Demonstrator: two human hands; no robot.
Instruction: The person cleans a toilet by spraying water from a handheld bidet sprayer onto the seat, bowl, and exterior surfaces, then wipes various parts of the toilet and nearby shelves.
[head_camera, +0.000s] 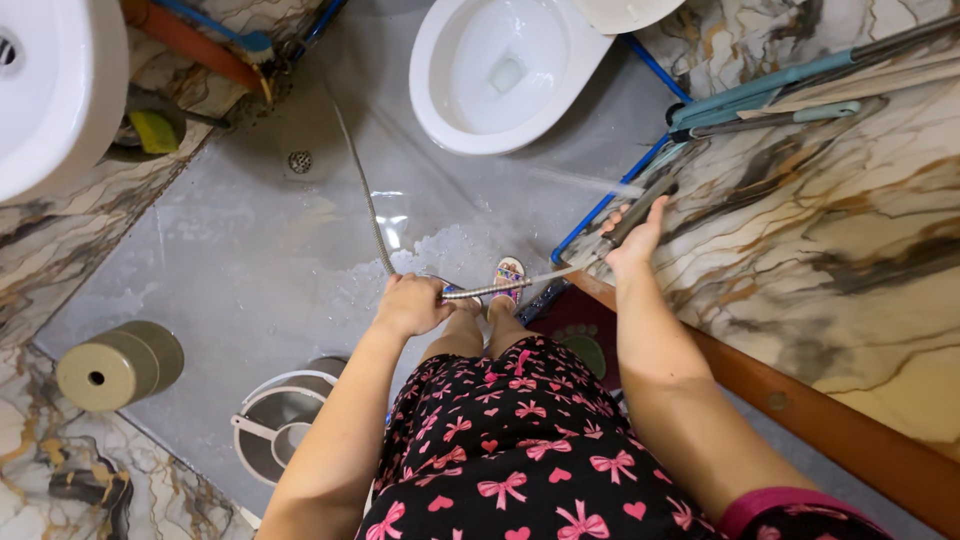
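Your right hand (632, 240) grips the spray nozzle (645, 203), jetting water along the marble wall (820, 230). Your left hand (410, 303) is closed around the metal hose (500, 288). The toilet bowl (497, 70) appears empty; a bucket (280, 425) stands by your left arm.

No packages, labels, signs or screens show anywhere in this bathroom.
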